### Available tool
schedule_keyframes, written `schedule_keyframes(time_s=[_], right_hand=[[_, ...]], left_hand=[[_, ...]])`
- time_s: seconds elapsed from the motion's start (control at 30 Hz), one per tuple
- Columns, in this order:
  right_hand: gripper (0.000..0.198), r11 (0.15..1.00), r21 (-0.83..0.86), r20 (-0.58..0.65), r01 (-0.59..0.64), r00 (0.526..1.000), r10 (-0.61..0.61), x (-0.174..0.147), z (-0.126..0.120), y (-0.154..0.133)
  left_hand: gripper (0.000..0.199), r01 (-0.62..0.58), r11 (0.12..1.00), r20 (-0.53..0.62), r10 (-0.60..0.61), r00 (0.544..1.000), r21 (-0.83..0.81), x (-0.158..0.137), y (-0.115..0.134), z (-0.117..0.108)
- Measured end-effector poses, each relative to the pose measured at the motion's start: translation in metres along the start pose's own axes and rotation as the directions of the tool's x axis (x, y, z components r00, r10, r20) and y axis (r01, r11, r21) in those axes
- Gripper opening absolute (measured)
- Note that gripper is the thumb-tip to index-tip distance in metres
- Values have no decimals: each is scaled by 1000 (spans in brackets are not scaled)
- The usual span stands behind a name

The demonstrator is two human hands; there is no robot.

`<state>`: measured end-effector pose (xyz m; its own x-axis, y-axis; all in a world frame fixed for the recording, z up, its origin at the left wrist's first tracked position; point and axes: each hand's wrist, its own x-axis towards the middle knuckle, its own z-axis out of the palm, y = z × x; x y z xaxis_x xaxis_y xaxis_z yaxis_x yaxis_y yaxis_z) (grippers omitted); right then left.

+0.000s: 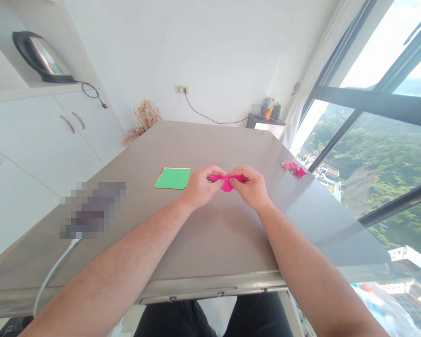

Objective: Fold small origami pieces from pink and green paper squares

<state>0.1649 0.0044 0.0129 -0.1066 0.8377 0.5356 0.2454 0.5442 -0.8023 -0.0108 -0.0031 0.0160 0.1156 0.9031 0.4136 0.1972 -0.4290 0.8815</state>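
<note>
A folded piece of bright pink paper (pixel 227 185) is held between both hands over the middle of the table. My left hand (pixel 202 184) pinches its left end, thumb on the near side. At the right end, my right hand (pixel 250 184) grips it the same way, its thumb near the centre fold. Part of the paper is hidden behind the fingers. Just left of my left hand lies a stack of square coloured paper (pixel 173 179), green on top with a red edge showing. Several folded pink paper pieces (pixel 294 168) sit by the table's right edge.
The grey table (pixel 210 243) spreads out in front of me. A blurred-out dark object (pixel 94 210) with a white cable (pixel 54 271) lies at left. An electric kettle (pixel 45 58) stands on the left shelf. Windows line the right side.
</note>
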Motion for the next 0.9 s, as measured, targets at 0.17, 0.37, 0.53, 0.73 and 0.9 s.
schedule_keyframes(time_s=[0.17,0.37,0.53,0.73,0.9], right_hand=[[13,1000,-20,-8,8,1000,-8,0,1,-2],[14,989,-34,-36,-144,989,143,-1,0,-2],[19,998,-59,-21,-7,1000,6,-2,2,-3],[17,990,-124,-102,71,991,-84,-2,4,0],[18,984,-143,-118,107,985,-125,-2,4,0]], left_hand=[[18,53,997,-9,-54,999,-61,1,-1,1],[27,290,920,128,-265,956,-264,1,-6,4],[26,320,869,74,-316,946,-377,0,-4,6],[22,236,935,-1,-245,970,-263,-1,1,8],[25,222,940,11,-227,974,-260,-2,2,10]])
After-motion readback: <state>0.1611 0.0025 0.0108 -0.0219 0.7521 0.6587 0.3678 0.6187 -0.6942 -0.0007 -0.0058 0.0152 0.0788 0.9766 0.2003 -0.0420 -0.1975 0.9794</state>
